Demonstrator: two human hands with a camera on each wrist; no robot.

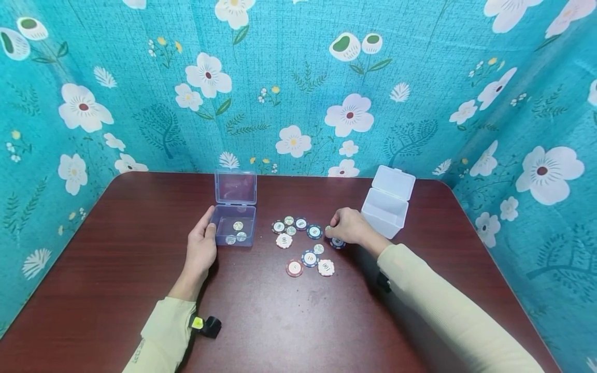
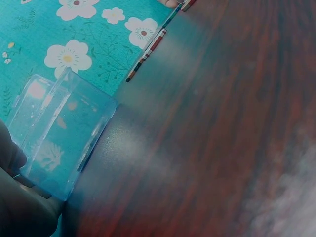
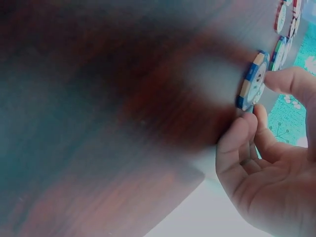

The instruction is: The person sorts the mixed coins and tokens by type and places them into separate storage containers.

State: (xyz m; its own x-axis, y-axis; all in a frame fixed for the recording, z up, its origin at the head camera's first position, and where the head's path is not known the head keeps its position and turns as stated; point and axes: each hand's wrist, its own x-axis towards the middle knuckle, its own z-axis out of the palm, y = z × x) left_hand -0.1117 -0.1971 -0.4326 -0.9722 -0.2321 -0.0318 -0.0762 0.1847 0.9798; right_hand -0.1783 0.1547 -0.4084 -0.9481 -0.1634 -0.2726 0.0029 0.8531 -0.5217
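My left hand [image 1: 202, 243] grips the left wall of a clear plastic box [image 1: 255, 228], thumb at the wall. Its lid stands up at the back, and several shiny coins [image 1: 238, 226] lie inside. In the left wrist view the fingers and thumb [image 2: 15, 155] are round a corner of this box. My right hand [image 1: 352, 226] reaches down with bent fingers at a pale shiny coin [image 1: 328, 229], which the fingertips partly cover. Right beside it lies a blue chip [image 1: 338, 243], partly hidden by the hand. In the right wrist view the thumb overlaps the edge of this blue chip [image 3: 253, 81].
Several poker chips in blue, white and red, such as a red chip [image 1: 294, 268], lie with coins [image 1: 318, 249] mid-table. A white box [image 1: 383, 212] with its lid up stands behind the right forearm. Behind the dark wooden table [image 1: 261, 321] hangs a floral curtain [image 1: 280, 93].
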